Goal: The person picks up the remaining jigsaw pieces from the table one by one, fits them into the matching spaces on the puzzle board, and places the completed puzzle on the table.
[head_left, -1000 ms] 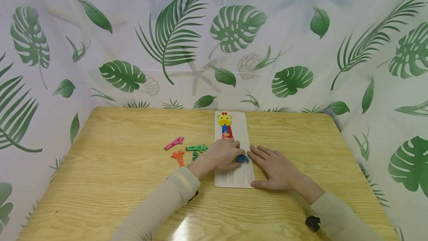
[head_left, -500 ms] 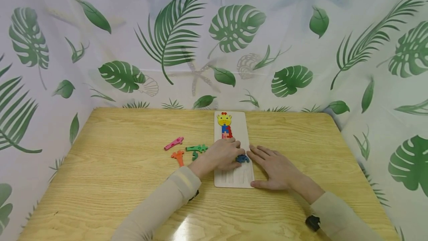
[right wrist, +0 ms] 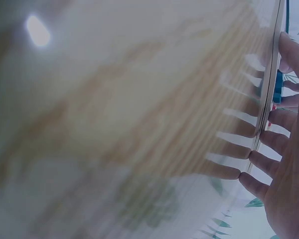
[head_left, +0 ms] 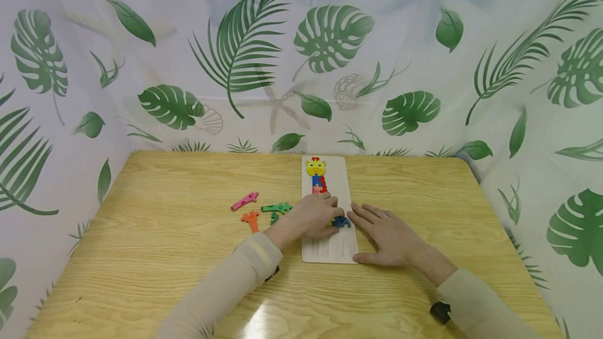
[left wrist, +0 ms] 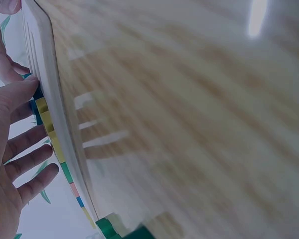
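A pale wooden puzzle board (head_left: 336, 171) lies upright on the table, with a yellow giraffe head (head_left: 316, 167) at its top and blue, pink and red neck pieces (head_left: 319, 183) below. My left hand (head_left: 311, 216) lies over the middle of the board, hiding part of it. Its thumb and index finger pinch a dark blue puzzle piece (head_left: 343, 222) near the right edge. Yellow pieces (left wrist: 49, 127) sit beside that piece in the left wrist view. My right hand (head_left: 388, 237) is spread flat on the table, fingertips and thumb against the board's right edge.
Left of the board lie loose puzzle pieces: a pink one (head_left: 245, 201), a light green one (head_left: 277, 207), an orange one (head_left: 252, 219) and a dark green one (head_left: 275, 218) partly behind the left forearm. A leaf-print cloth (head_left: 264, 67) hangs behind the wooden table (head_left: 179, 198).
The left hand has shifted very slightly at the dark blue piece, and a bit of yellow now shows between them. The right hand has stayed in place.
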The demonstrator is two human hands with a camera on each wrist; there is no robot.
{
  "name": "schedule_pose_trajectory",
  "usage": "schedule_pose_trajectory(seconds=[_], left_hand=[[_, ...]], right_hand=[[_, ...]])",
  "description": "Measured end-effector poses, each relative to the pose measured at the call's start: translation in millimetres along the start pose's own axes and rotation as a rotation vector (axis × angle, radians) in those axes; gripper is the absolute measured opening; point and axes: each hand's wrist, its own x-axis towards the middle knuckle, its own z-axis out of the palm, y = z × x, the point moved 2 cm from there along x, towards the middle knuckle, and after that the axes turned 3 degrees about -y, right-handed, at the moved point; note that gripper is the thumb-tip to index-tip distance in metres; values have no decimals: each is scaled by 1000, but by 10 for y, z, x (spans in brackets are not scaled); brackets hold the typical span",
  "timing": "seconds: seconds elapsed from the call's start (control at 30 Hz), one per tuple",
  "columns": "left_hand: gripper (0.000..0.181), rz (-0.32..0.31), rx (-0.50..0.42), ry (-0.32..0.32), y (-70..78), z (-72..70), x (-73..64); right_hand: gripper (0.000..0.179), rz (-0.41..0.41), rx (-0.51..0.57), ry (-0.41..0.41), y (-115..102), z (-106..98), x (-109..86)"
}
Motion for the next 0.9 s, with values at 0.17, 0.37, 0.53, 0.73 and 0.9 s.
schedule_pose_trajectory(seconds=[0.17,0.37,0.53,0.73,0.9], left_hand=[[47,2,11,0,-2,5,6],[48,-5,9,-17,0,21,14],[48,-14,6,-28,3,14,9],[49,-22,-7,-37,5,17,14],[49,-26,-19,-38,7,12,13]], right_hand=[[102,-1,-2,1,8,1,1],[103,0,0,-4,11,8,4],[103,3,5,-2,8,7,5],[103,3,14,-4,5,-2,3],[103,4,7,-9,8,2,0]])
